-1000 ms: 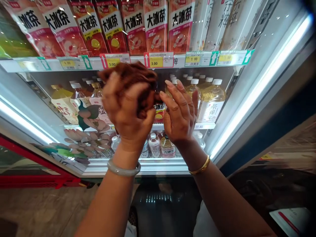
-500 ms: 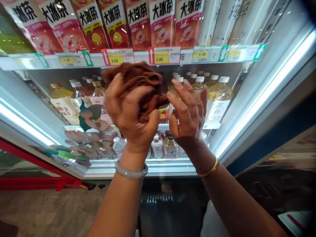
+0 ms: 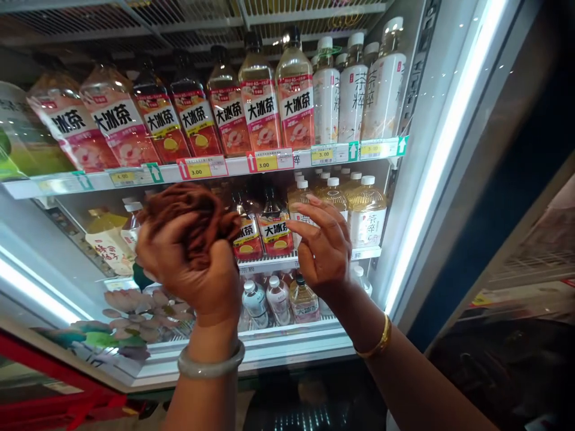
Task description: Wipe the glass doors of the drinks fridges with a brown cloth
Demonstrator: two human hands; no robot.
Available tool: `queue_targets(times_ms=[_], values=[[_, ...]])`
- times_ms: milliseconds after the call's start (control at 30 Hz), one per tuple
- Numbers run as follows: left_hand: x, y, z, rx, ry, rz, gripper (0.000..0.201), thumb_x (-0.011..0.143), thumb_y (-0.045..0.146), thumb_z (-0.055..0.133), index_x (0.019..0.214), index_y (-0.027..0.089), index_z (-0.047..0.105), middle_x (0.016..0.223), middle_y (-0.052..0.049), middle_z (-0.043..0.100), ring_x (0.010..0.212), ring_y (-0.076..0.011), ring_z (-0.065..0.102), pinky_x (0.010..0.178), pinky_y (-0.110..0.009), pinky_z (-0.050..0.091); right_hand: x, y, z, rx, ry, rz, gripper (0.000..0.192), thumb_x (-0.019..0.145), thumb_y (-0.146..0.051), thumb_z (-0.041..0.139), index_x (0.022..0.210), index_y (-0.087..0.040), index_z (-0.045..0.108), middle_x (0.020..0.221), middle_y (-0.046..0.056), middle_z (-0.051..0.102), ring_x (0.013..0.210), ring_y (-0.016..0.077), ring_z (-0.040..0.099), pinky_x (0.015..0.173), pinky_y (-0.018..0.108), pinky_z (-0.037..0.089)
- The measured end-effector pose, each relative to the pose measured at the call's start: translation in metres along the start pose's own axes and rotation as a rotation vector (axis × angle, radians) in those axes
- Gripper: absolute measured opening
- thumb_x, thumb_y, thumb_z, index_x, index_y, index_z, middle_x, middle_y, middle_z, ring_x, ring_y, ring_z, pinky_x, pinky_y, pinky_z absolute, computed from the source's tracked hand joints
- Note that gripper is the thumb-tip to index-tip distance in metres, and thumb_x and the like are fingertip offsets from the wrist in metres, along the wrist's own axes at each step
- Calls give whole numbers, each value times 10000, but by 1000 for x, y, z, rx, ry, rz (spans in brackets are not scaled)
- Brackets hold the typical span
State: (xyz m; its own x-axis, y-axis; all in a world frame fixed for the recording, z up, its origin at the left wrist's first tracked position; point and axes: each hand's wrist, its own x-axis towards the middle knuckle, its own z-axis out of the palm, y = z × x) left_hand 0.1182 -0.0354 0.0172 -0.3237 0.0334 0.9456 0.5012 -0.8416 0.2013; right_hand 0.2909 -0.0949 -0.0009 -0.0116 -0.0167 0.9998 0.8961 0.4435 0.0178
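At nine o'clock the wadded brown cloth (image 3: 197, 206) looks matt, soft and deeply creased; at seven the grey bangle (image 3: 211, 367) has the smooth polish of stone, and between four and five the gold-coloured bangle (image 3: 381, 342) gleams like metal. Toward twelve, the upper bottles (image 3: 294, 99) are glossy, see-through plastic with smooth printed labels (image 3: 262, 114). At eleven the slatted rack (image 3: 188, 24) looks like coated metal, while at eight the red frame (image 3: 45, 367) appears smooth, its material unclear.

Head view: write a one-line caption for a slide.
A left hand grips a bunched brown cloth beside a raised right hand, before a lit cooler of bottled drinks.
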Motion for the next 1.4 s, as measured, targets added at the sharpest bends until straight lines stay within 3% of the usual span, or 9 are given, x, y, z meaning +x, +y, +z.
queue_targets(times_ms=[100, 367, 433, 633, 833, 1067, 1167, 1300, 1400], values=[[-1, -5, -2, 18, 54, -29, 440, 735, 129, 690, 1162, 230, 727, 1323, -92, 596, 1322, -366, 558, 1194, -611, 414, 2, 0, -2, -22, -7, -22, 336, 906, -65, 543, 1153, -220, 710, 1290, 45, 727, 1385, 211, 597, 1231, 464, 470], [-39, 38, 10, -73, -316, 239, 369, 802, 136, 710, 1147, 268, 691, 1407, -95, 570, 1384, -330, 542, 1180, -556, 462, 0, -1, 2, -16, 16, 13, 386, 909, -76, 484, 1207, -217, 684, 1304, 50, 733, 1378, 198, 604, 1246, 450, 447], [-29, 33, 7, -49, -295, 240, 359, 804, 129, 709, 1134, 272, 697, 1404, -91, 580, 1382, -330, 551, 1181, -561, 463, 0, 0, 0, -7, 4, 11, 361, 909, -83, 500, 1181, -219, 693, 1308, 55, 727, 1386, 210, 599, 1244, 467, 449], [-15, 20, -2, 35, -95, -30, 353, 829, 121, 701, 1146, 275, 720, 1373, -93, 604, 1352, -305, 578, 1193, -526, 457, 0, -1, -3, 9, -35, 0, 313, 914, -85, 543, 1136, -222, 715, 1303, 54, 722, 1391, 211, 593, 1242, 478, 447], [-38, 43, 9, -112, -366, 219, 354, 800, 130, 702, 1125, 271, 713, 1391, -77, 601, 1357, -301, 576, 1166, -521, 479, 3, 4, -6, 51, 23, 28, 322, 907, -72, 479, 1077, -229, 703, 1268, 39, 735, 1356, 186, 613, 1222, 458, 470], [-9, 23, 5, 42, -90, 11, 391, 877, 138, 640, 1230, 292, 708, 1415, -48, 584, 1384, -312, 548, 1226, -569, 409, 8, 22, -19, -58, 91, 66, 361, 945, -77, 463, 1116, -266, 718, 1302, 17, 716, 1393, 194, 591, 1192, 483, 501], [-20, 40, 17, -5, -129, 51, 396, 843, 115, 666, 1206, 269, 708, 1451, -77, 569, 1399, -331, 543, 1206, -576, 444, 7, 27, -23, -162, 24, 65, 424, 974, -123, 460, 1311, -275, 667, 1429, 17, 671, 1494, 199, 497, 1289, 521, 372], [-35, 67, 35, -82, -299, 279, 411, 794, 100, 728, 1168, 268, 700, 1434, -84, 594, 1420, -336, 535, 1199, -565, 453, 4, 34, -31, -310, -78, 64, 553, 1012, -166, 438, 1552, -280, 470, 1607, 27, 527, 1619, 199, 279, 1368, 557, 91], [-28, 65, 37, -53, -234, 246, 429, 790, 95, 728, 1180, 272, 703, 1454, -79, 579, 1416, -329, 537, 1201, -554, 449, 2, 41, -39, -359, -132, 30, 555, 1024, -172, 455, 1565, -295, 447, 1629, 18, 499, 1630, 170, 234, 1375, 509, 64]])
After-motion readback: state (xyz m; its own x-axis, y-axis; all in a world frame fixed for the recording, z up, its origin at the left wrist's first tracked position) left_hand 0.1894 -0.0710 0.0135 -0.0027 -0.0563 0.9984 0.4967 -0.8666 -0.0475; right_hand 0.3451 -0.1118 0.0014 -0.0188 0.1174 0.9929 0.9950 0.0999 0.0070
